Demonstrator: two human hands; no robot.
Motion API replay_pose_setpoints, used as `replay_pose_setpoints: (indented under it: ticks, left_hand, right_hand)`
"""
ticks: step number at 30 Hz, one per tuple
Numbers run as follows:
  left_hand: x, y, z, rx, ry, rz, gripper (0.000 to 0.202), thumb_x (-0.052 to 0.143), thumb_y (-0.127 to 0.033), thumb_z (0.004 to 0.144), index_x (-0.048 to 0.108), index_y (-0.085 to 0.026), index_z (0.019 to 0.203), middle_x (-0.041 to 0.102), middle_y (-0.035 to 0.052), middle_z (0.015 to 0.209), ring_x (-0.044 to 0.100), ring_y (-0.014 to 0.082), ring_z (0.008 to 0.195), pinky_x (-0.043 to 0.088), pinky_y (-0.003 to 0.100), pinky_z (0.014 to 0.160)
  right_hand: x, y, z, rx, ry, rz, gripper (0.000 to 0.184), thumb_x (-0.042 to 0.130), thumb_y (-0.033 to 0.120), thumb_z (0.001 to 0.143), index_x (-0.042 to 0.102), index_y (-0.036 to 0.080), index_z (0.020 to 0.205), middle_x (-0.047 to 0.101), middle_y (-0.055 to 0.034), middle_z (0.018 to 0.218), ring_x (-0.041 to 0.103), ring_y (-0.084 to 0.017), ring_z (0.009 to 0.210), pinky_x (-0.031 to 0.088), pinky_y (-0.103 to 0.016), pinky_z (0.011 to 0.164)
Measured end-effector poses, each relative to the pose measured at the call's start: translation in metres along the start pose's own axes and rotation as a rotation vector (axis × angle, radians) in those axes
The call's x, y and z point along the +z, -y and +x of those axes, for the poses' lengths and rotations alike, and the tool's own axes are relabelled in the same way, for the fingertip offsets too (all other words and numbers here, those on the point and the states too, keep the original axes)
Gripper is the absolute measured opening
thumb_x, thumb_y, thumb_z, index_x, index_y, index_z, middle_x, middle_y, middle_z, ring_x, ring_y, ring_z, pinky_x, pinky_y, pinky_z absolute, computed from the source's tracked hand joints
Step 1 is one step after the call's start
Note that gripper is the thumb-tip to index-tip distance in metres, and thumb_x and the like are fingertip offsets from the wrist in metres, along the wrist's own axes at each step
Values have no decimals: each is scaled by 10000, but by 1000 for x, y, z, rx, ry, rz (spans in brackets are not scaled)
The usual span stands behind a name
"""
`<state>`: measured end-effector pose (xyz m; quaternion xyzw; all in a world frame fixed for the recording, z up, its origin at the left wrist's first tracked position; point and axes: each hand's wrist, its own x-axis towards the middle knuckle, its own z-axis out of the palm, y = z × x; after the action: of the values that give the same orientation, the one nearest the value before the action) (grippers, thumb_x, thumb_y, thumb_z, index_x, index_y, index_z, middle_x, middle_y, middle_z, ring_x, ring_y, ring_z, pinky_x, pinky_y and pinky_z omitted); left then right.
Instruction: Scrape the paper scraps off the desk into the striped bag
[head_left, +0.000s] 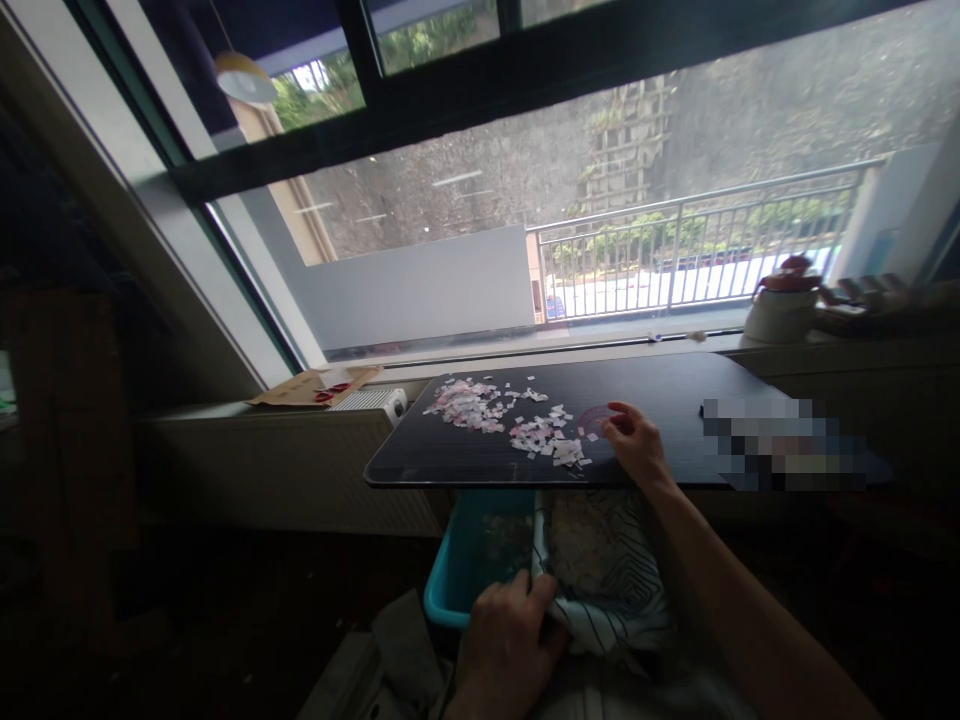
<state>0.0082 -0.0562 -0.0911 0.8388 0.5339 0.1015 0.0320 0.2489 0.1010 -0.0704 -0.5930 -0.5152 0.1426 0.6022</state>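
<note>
My right hand is over the dark tabletop, fingers closed in a pinch at the edge of a thin, see-through pinkish curved piece. Just left of it lie small white and pale pink paper-like pieces, with a larger pile farther left. Below the table's front edge, my left hand is curled around the rim of a white cloth with black lines. Many pale small pieces lie inside this cloth. Its fingertips are partly hidden.
A turquoise tub with small bits inside stands left of the cloth. A radiator and brown paper are at left. A pale jug with a red lid stands on the sill. A blurred-out item lies on the table's right.
</note>
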Motion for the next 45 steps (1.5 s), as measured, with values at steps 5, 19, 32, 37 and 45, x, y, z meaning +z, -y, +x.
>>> replay_pose_setpoints:
  ticks: [5,19,32,37,45]
  left_hand:
    - [0,0,0,-1,-1,0,128,574,-245,795,567,-256,923,589,-3,867,542,188,764,336,283,649]
    - [-2,-1,1,-20,30,-6,158,570,-231,786,579,-257,942,599,2,883,552,192,791,349,281,680]
    - [1,0,1,1,-22,-6,127,575,-228,769,565,-257,892,586,-9,837,532,187,731,313,281,631]
    - [0,0,1,4,-21,-11,129,569,-225,769,559,-254,894,583,-11,835,529,187,731,306,279,628]
    - [3,1,0,6,-39,-19,125,560,-222,776,550,-261,894,580,-13,837,530,189,739,308,281,637]
  right_hand:
    - [-1,2,-1,8,-69,-86,410,539,383,722,627,171,1061,654,-40,761,587,-180,677,469,-334,706]
    - [0,0,0,-42,38,8,387,553,358,712,635,163,1036,656,-41,785,590,-166,673,484,-329,712]
    - [-2,3,-2,-19,-5,60,379,557,325,693,641,147,1017,650,-39,776,579,-160,670,479,-319,712]
    - [-4,7,-3,31,39,50,351,569,293,657,667,145,960,659,-37,752,596,-176,699,473,-330,740]
    - [-7,9,-5,58,108,115,324,581,277,644,679,146,922,655,-29,725,582,-166,657,468,-305,671]
